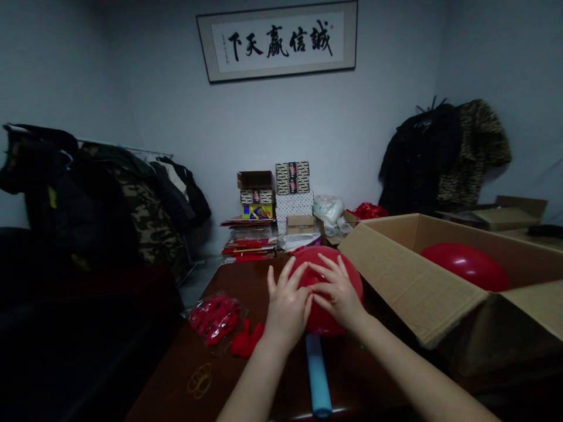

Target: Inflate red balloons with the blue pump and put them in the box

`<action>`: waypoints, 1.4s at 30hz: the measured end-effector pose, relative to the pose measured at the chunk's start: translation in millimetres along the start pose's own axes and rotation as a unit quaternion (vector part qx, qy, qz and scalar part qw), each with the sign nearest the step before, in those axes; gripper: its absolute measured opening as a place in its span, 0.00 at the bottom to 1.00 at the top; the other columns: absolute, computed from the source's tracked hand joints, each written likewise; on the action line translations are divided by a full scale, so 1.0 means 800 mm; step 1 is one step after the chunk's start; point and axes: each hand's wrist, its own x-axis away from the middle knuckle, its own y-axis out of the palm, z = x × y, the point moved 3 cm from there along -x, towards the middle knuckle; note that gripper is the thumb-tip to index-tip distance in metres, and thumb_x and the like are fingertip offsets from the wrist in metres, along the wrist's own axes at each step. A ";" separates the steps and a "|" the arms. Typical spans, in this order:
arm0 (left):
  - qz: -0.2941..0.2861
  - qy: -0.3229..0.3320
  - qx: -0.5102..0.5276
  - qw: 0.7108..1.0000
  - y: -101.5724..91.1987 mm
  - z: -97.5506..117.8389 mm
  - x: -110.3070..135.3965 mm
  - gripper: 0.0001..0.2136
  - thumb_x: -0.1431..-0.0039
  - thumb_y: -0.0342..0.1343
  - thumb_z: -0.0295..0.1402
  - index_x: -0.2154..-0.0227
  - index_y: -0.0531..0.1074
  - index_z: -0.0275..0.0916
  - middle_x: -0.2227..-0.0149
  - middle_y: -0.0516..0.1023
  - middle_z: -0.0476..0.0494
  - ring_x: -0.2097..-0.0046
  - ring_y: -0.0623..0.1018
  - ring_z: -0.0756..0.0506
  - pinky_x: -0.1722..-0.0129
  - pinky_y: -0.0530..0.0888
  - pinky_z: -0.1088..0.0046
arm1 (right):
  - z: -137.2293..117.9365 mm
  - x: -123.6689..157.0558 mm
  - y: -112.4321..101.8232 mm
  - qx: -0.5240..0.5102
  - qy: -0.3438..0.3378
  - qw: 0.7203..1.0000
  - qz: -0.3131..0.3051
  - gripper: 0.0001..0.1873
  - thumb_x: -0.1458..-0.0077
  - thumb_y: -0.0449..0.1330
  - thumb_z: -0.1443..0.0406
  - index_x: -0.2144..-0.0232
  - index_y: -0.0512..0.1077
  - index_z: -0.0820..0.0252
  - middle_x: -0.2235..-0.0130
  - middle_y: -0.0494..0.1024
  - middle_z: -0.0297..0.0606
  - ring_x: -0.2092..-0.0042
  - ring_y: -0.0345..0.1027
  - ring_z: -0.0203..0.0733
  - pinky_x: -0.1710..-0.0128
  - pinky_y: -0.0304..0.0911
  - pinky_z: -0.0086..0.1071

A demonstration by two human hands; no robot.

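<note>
Got a red balloon [324, 321] right in front of both hands, just beyond my fingers, blown up full & round. My left hand [287, 306] & right hand [338, 294] meet at its near side, thumb & finger of each pinched on what's prob. the neck. Can't tell if there's a knot in it yet; fingers cover that bit. One more balloon [467, 267] is done as far as blowing up goes, sitting in the cardboard box [396, 280] to the right of my right hand. Left over: loose flat red pcs [247, 340] just left of my left hand, plus a clear bag of red stuff [215, 319] a bit farther left, prob. more balloons w/ no air in.

Pose: forearms come up from below & angle in to each other, backs of hands toward me, spare fingers fanned up & out over the balloon, fingertips nearly meeting. Blue tube [319, 378] lies on the table [165, 390] below my hands, betw. the forearms. Thin yellow rings [199, 381] lie to the lower left of my left hand.
</note>
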 end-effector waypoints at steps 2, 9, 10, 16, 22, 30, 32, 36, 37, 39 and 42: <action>0.019 -0.005 -0.014 1.000 0.000 0.000 0.002 0.06 0.46 0.52 0.30 0.75 0.73 0.42 0.44 0.66 0.44 0.39 0.57 0.37 0.42 0.43 0.40 | -0.001 0.001 0.001 0.002 -0.007 1.000 0.003 0.04 0.48 0.58 0.64 0.70 0.74 0.52 0.47 0.68 0.37 0.39 0.46 0.52 0.44 0.33 0.63; 0.071 0.014 -0.014 0.997 -0.005 -0.011 0.013 0.07 0.46 0.53 0.31 0.65 0.73 0.44 0.46 0.68 0.41 0.41 0.61 0.40 0.41 0.47 0.46 | -0.009 -0.009 0.000 -0.010 -0.043 0.999 -0.018 0.04 0.49 0.57 0.66 0.72 0.72 0.54 0.47 0.69 0.36 0.40 0.48 0.51 0.43 0.35 0.62; 0.074 0.040 -0.008 0.996 -0.006 -0.013 0.014 0.07 0.46 0.53 0.30 0.64 0.73 0.46 0.47 0.69 0.43 0.41 0.61 0.41 0.41 0.48 0.47 | -0.011 -0.011 0.001 -0.014 -0.046 0.999 -0.022 0.04 0.50 0.58 0.67 0.73 0.72 0.54 0.47 0.68 0.36 0.40 0.48 0.51 0.43 0.34 0.61; 0.024 0.059 0.055 0.996 -0.013 -0.027 0.011 0.06 0.50 0.54 0.30 0.70 0.74 0.46 0.47 0.67 0.45 0.42 0.61 0.41 0.41 0.49 0.51 | -0.015 -0.020 0.000 -0.034 -0.052 0.997 -0.040 0.03 0.50 0.59 0.65 0.73 0.73 0.53 0.46 0.67 0.36 0.40 0.47 0.51 0.43 0.33 0.60; -0.042 0.042 0.046 0.997 -0.026 -0.038 0.007 0.02 0.55 0.55 0.30 0.75 0.72 0.41 0.56 0.70 0.43 0.48 0.66 0.41 0.41 0.47 0.49 | -0.017 -0.020 -0.004 -0.052 -0.060 0.996 -0.037 0.05 0.50 0.60 0.64 0.69 0.74 0.49 0.46 0.67 0.34 0.39 0.46 0.50 0.43 0.32 0.61; 0.055 -0.015 0.053 0.997 -0.029 -0.047 0.019 0.04 0.52 0.53 0.28 0.78 0.70 0.40 0.60 0.71 0.43 0.51 0.68 0.41 0.42 0.50 0.47 | -0.019 -0.017 0.001 -0.107 -0.028 0.994 -0.003 0.05 0.50 0.60 0.64 0.69 0.74 0.48 0.50 0.71 0.33 0.42 0.52 0.48 0.42 0.35 0.58; 0.060 -0.015 0.110 0.992 -0.026 -0.044 0.023 0.05 0.53 0.51 0.27 0.80 0.70 0.40 0.60 0.70 0.43 0.51 0.67 0.41 0.43 0.54 0.49 | -0.017 -0.018 0.004 -0.125 -0.005 0.992 0.008 0.06 0.50 0.60 0.66 0.69 0.74 0.48 0.52 0.72 0.33 0.43 0.54 0.48 0.42 0.36 0.57; 0.055 -0.012 0.214 0.975 -0.023 -0.042 0.027 0.06 0.54 0.51 0.26 0.82 0.70 0.40 0.57 0.71 0.43 0.48 0.66 0.40 0.44 0.57 0.52 | -0.014 -0.016 0.006 -0.157 0.025 0.987 0.010 0.06 0.51 0.60 0.67 0.70 0.74 0.49 0.53 0.72 0.33 0.43 0.54 0.46 0.42 0.40 0.55; 0.062 -0.028 0.238 0.969 -0.022 -0.043 0.027 0.07 0.54 0.50 0.26 0.82 0.69 0.40 0.56 0.71 0.43 0.48 0.66 0.40 0.44 0.59 0.53 | -0.016 -0.015 0.006 -0.157 0.022 0.987 0.010 0.07 0.51 0.60 0.67 0.70 0.74 0.49 0.53 0.72 0.33 0.43 0.54 0.46 0.42 0.39 0.55; 0.082 -0.079 0.281 0.953 -0.018 -0.049 0.026 0.09 0.51 0.49 0.26 0.82 0.70 0.39 0.54 0.71 0.42 0.47 0.66 0.40 0.46 0.63 0.55 | -0.021 -0.013 0.006 -0.149 0.006 0.989 0.013 0.07 0.51 0.59 0.67 0.69 0.74 0.49 0.54 0.73 0.33 0.43 0.54 0.47 0.41 0.37 0.56; 0.103 -0.137 0.307 0.936 -0.011 -0.052 0.025 0.12 0.46 0.46 0.25 0.77 0.74 0.39 0.48 0.69 0.42 0.45 0.66 0.42 0.47 0.65 0.58 | -0.029 -0.011 0.005 -0.128 -0.017 0.991 0.024 0.07 0.50 0.58 0.67 0.69 0.73 0.49 0.54 0.72 0.33 0.43 0.54 0.47 0.41 0.35 0.57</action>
